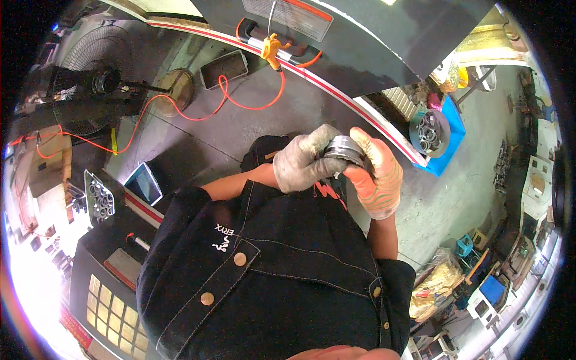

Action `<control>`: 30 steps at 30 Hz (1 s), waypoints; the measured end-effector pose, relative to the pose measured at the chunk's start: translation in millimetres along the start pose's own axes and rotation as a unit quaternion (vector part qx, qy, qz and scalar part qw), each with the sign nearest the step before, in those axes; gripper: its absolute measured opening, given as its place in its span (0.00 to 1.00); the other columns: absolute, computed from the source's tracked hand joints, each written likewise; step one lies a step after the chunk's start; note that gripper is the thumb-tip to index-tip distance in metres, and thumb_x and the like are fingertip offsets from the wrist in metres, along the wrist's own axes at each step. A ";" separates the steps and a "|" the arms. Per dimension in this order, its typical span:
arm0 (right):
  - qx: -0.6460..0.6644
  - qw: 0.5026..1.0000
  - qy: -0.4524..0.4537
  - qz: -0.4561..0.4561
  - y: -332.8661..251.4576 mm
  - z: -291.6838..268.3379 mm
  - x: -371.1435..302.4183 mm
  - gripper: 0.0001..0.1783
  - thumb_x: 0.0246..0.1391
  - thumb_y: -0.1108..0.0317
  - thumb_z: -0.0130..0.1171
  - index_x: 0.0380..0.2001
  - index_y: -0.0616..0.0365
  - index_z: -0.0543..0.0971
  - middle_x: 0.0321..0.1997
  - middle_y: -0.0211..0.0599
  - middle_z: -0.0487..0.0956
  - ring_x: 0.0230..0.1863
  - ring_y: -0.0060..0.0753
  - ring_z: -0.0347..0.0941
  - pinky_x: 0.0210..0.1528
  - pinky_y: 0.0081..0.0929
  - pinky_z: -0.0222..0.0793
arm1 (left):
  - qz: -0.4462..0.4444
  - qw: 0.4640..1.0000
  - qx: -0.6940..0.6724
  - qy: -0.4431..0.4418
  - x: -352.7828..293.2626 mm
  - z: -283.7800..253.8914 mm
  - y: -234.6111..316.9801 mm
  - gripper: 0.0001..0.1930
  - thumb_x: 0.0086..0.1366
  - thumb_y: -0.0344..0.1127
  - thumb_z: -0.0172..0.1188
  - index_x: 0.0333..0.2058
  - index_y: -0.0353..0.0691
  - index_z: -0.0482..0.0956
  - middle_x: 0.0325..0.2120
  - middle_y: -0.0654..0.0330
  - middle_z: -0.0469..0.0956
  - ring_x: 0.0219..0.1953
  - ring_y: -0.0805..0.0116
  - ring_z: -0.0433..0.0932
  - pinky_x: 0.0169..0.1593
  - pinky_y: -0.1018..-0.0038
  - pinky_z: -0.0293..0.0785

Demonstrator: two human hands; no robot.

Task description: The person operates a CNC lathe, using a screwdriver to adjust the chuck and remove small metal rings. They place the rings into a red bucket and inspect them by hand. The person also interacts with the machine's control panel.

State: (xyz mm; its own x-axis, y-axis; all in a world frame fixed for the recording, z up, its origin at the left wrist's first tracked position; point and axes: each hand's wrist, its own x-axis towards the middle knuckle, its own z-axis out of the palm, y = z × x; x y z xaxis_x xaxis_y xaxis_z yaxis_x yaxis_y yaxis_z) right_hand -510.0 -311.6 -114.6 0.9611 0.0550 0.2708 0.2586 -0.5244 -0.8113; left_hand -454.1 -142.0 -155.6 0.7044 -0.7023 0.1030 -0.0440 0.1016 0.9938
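Note:
A round, grey metal ring-shaped part (pixel 344 149) is held up in front of my chest between both hands. My left hand (pixel 305 161), in a dirty grey-white work glove, closes on its left side, thumb along the lower edge. Around its right side curl the fingers of my right hand (pixel 378 174), in an orange-and-pale striped glove. The fingertips behind the part are hidden. To the right, a round metal container (pixel 444 144) with several similar metal rings stands on a blue box (pixel 454 129).
Ahead is a dark machine panel (pixel 372 42) with a handle, where a yellow air gun (pixel 272 51) hangs on a coiled orange hose (pixel 252 108). A large fan (pixel 99 78) and a tray of rings (pixel 99 198) stand left. Plastic-wrapped material (pixel 438 282) lies lower right.

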 end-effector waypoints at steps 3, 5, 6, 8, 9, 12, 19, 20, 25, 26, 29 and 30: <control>-0.023 0.999 0.012 -0.028 -4.9 -2.0 -1.7 0.27 0.47 0.53 0.60 0.46 0.58 0.73 0.37 0.39 0.75 0.33 0.33 0.72 0.35 0.23 0.66 | 0.047 0.999 0.004 0.003 -0.7 1.7 4.0 0.16 0.57 0.38 0.60 0.39 0.37 0.67 0.26 0.56 0.75 0.29 0.63 0.77 0.32 0.71 0.72; -0.026 0.999 0.007 -0.026 -5.8 -3.2 -4.0 0.25 0.47 0.54 0.59 0.46 0.57 0.74 0.35 0.39 0.75 0.31 0.35 0.72 0.33 0.24 0.67 | 0.111 0.994 0.016 -0.003 0.4 3.5 -0.3 0.15 0.56 0.35 0.61 0.38 0.37 0.68 0.26 0.56 0.75 0.28 0.62 0.77 0.32 0.71 0.72; -0.028 0.999 0.003 -0.024 -6.6 -3.7 -4.5 0.25 0.46 0.55 0.60 0.46 0.56 0.74 0.34 0.39 0.76 0.31 0.36 0.72 0.33 0.26 0.67 | 0.051 0.999 -0.014 0.004 -4.4 5.6 7.4 0.12 0.56 0.32 0.61 0.36 0.38 0.69 0.26 0.55 0.75 0.29 0.59 0.77 0.32 0.70 0.71; -0.022 1.000 0.000 -0.017 -7.8 -4.7 -6.6 0.24 0.46 0.57 0.60 0.46 0.55 0.74 0.34 0.38 0.76 0.32 0.38 0.73 0.34 0.27 0.68 | 0.060 0.998 -0.013 -0.001 -4.3 6.4 10.6 0.12 0.55 0.32 0.61 0.36 0.38 0.69 0.27 0.55 0.75 0.29 0.58 0.77 0.32 0.69 0.71; -0.014 1.000 0.002 -0.013 -8.9 -5.1 -8.3 0.23 0.47 0.56 0.59 0.46 0.55 0.74 0.34 0.38 0.76 0.33 0.38 0.73 0.35 0.27 0.68 | 0.064 0.998 -0.012 -0.004 -4.2 6.8 11.3 0.12 0.55 0.32 0.61 0.36 0.38 0.69 0.27 0.54 0.75 0.29 0.58 0.77 0.33 0.69 0.71; -0.027 0.999 0.010 0.015 -9.0 -5.9 -6.2 0.22 0.49 0.56 0.57 0.46 0.55 0.74 0.36 0.39 0.76 0.35 0.40 0.73 0.37 0.28 0.68 | 0.038 0.999 -0.029 -0.018 -2.7 6.2 5.4 0.14 0.58 0.37 0.58 0.39 0.38 0.68 0.26 0.57 0.74 0.29 0.64 0.75 0.33 0.71 0.70; 0.002 0.999 0.044 0.025 18.4 0.8 0.2 0.31 0.44 0.57 0.63 0.51 0.56 0.69 0.50 0.45 0.69 0.47 0.42 0.68 0.45 0.30 0.67 | -0.090 0.973 -0.213 0.008 6.5 17.7 -15.4 0.12 0.65 0.39 0.49 0.41 0.37 0.67 0.33 0.63 0.72 0.37 0.77 0.69 0.39 0.76 0.68; 0.004 0.999 0.031 0.025 17.2 1.1 0.9 0.33 0.42 0.58 0.64 0.52 0.56 0.68 0.52 0.45 0.68 0.48 0.42 0.67 0.46 0.30 0.67 | -0.098 0.976 -0.192 0.003 10.0 16.2 -14.1 0.12 0.65 0.39 0.49 0.41 0.37 0.67 0.33 0.63 0.72 0.37 0.77 0.69 0.39 0.77 0.68; -0.092 0.994 -0.044 0.032 26.0 5.4 1.0 0.36 0.35 0.66 0.65 0.53 0.56 0.66 0.50 0.48 0.68 0.48 0.46 0.67 0.48 0.34 0.65 | -0.203 0.939 -0.277 0.012 14.5 15.9 -26.3 0.19 0.61 0.41 0.56 0.46 0.36 0.67 0.36 0.63 0.72 0.41 0.74 0.68 0.47 0.75 0.66; -0.102 0.993 -0.051 0.022 25.6 7.2 2.1 0.36 0.35 0.66 0.65 0.52 0.56 0.66 0.49 0.48 0.69 0.48 0.47 0.67 0.48 0.34 0.65 | -0.184 0.943 -0.277 0.022 14.5 14.6 -32.9 0.22 0.60 0.43 0.57 0.47 0.35 0.66 0.37 0.62 0.71 0.42 0.73 0.68 0.47 0.76 0.65; -0.110 0.991 -0.071 0.031 25.6 9.7 3.4 0.35 0.36 0.65 0.64 0.51 0.60 0.66 0.47 0.50 0.71 0.47 0.49 0.69 0.49 0.35 0.65 | -0.172 0.922 -0.337 0.079 22.1 20.8 -45.1 0.23 0.60 0.46 0.55 0.47 0.35 0.65 0.37 0.62 0.70 0.41 0.73 0.68 0.46 0.77 0.65; -0.109 0.990 -0.080 0.040 26.8 10.1 4.2 0.34 0.37 0.65 0.64 0.50 0.62 0.66 0.46 0.51 0.71 0.46 0.50 0.69 0.49 0.35 0.65 | -0.167 0.925 -0.335 0.060 22.4 21.5 -46.5 0.17 0.64 0.45 0.50 0.44 0.38 0.68 0.31 0.64 0.69 0.34 0.76 0.67 0.37 0.79 0.66</control>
State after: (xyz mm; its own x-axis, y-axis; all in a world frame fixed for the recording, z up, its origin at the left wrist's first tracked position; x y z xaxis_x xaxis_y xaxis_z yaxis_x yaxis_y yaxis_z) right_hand -498.1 -316.9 -140.4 0.9851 0.1310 0.1110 0.1713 -0.7031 -0.6902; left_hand -451.5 -177.7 -198.6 0.6743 -0.6947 -0.2506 0.6111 0.3343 0.7175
